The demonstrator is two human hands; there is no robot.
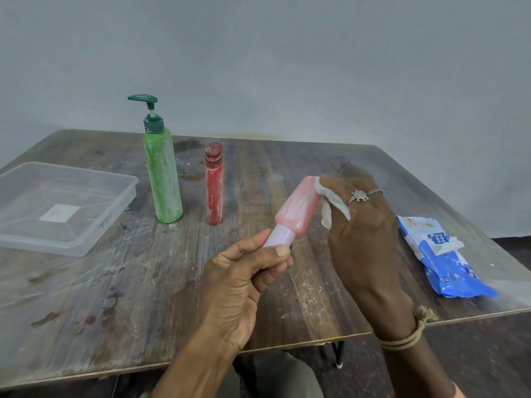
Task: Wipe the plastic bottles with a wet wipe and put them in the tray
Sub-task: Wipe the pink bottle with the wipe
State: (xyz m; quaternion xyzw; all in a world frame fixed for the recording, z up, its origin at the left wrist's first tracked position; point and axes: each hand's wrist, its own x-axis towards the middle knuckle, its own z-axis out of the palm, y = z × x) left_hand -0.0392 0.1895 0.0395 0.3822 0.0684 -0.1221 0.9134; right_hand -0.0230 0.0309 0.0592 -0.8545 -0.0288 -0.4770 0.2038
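Tray (115, 214) holds only a label; hands (238, 280) wipe pink bottle (296, 211).

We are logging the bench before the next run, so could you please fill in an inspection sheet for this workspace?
Surface: wooden table, worn and stained, with pale smears.
Job's things: pink bottle held tilted above the table; green pump bottle and red bottle upright, both streaked white; clear tray at left holds no bottles.
Clutter: blue wipes pack lying at right, a wipe poking from its opening.
Hands: left hand grips the pink bottle's lower end; right hand presses a wet wipe on its upper end.
Cables: nothing seen.
Surroundings: plain grey wall; dark floor.
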